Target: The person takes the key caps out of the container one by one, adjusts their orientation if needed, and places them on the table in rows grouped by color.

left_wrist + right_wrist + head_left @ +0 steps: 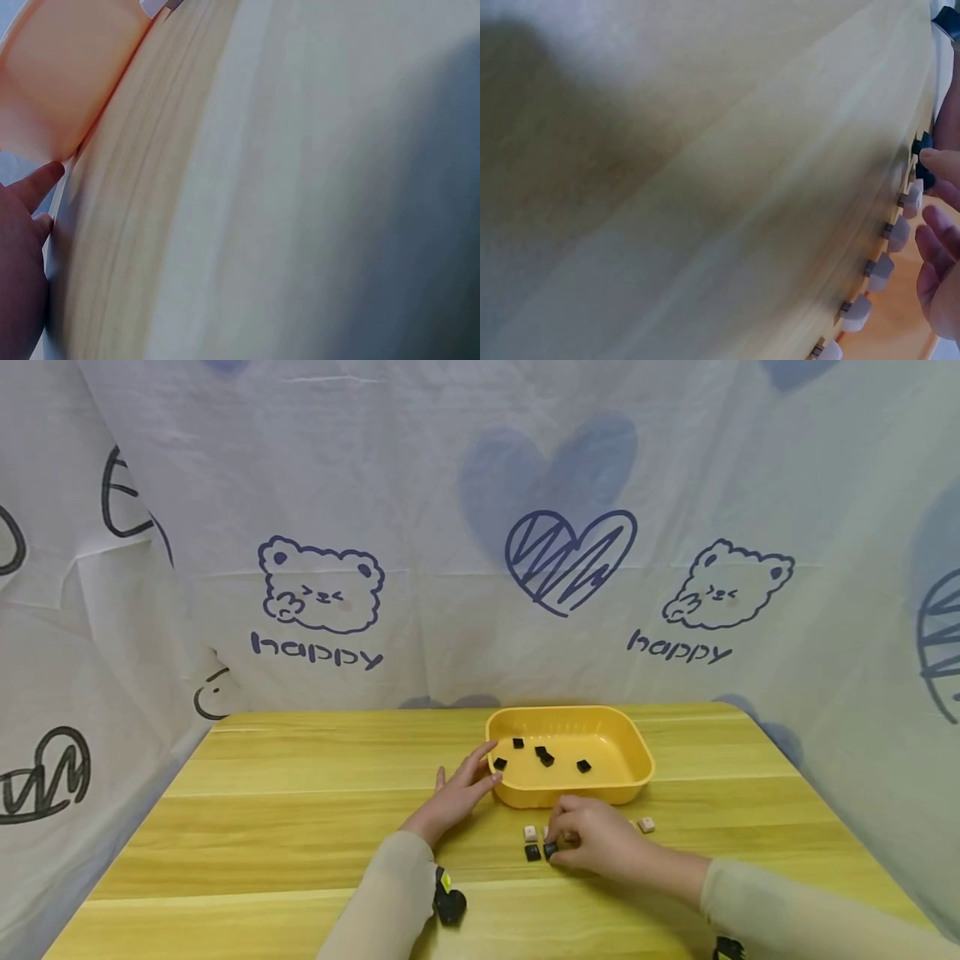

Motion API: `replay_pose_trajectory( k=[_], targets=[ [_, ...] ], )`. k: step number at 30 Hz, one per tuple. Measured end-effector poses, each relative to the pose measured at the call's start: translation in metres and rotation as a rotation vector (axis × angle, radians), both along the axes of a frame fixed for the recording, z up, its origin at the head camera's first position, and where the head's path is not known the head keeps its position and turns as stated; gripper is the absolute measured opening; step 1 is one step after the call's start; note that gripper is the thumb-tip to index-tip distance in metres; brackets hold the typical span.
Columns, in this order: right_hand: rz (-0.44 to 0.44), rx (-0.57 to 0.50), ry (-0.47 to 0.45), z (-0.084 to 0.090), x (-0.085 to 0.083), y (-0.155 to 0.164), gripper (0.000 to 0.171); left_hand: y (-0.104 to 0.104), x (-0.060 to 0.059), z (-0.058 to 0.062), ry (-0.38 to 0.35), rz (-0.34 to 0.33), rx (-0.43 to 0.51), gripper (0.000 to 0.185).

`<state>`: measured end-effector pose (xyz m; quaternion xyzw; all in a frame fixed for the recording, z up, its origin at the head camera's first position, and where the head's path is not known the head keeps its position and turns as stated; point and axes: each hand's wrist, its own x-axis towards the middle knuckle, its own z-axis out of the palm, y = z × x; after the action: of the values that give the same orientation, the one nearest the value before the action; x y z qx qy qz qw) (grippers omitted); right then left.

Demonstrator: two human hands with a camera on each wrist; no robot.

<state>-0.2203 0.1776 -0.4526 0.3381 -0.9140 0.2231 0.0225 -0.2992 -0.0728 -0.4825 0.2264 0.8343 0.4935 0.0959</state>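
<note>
Through the head camera I have the right hand (592, 837) low over the desk (300, 827), its thumb and fingertip pinching a black cap (551, 850). That cap sits between the desk's near edge and the yellow tray (615, 796), which stands by the far edge, right of the middle. The relation I judge decisive is sideways: a second black cap (532, 852) lies just left of the pinched one, and the pale caps (530, 833) run in a line on the tray side of both, roughly parallel to the far edge. The pinched cap looks nearly square, so I read no long axis on it and take the row's instead. The right hand comes in from the right and hides part of that line. My left hand (452, 800) grasps nothing; its fingers lie extended at the tray's left wall, near the loose black caps (500, 764) inside, and it is the farther hand from the pinched cap. Whether that cap touches the desk, I cannot tell.
</note>
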Motion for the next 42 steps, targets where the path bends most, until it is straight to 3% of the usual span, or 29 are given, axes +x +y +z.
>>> replay_pose_trajectory(
  k=[10, 25, 29, 35, 38, 42],
  targets=[
    [-0.047, 0.031, 0.057, -0.008, 0.001, -0.002, 0.015, 0.000, 0.000, 0.002, -0.002, -0.004, 0.013, 0.058],
    [-0.059, 0.051, 0.048, -0.009, 0.001, 0.002, 0.018, 0.000, -0.001, -0.001, 0.001, -0.006, 0.010, 0.058],
    [-0.002, 0.054, 0.130, 0.001, 0.002, 0.004, 0.019, 0.000, -0.002, 0.000, 0.002, -0.005, 0.011, 0.058],
    [0.111, 0.017, 0.365, 0.019, -0.009, 0.014, 0.019, -0.001, -0.002, 0.000, -0.003, -0.013, 0.028, 0.058],
    [0.108, -0.001, 0.446, 0.026, -0.020, 0.023, 0.022, -0.001, -0.002, 0.000, -0.004, -0.010, 0.027, 0.058],
    [0.061, 0.001, 0.471, 0.034, -0.037, 0.036, 0.024, 0.000, -0.001, 0.000, -0.009, -0.005, 0.018, 0.060]
  ],
)
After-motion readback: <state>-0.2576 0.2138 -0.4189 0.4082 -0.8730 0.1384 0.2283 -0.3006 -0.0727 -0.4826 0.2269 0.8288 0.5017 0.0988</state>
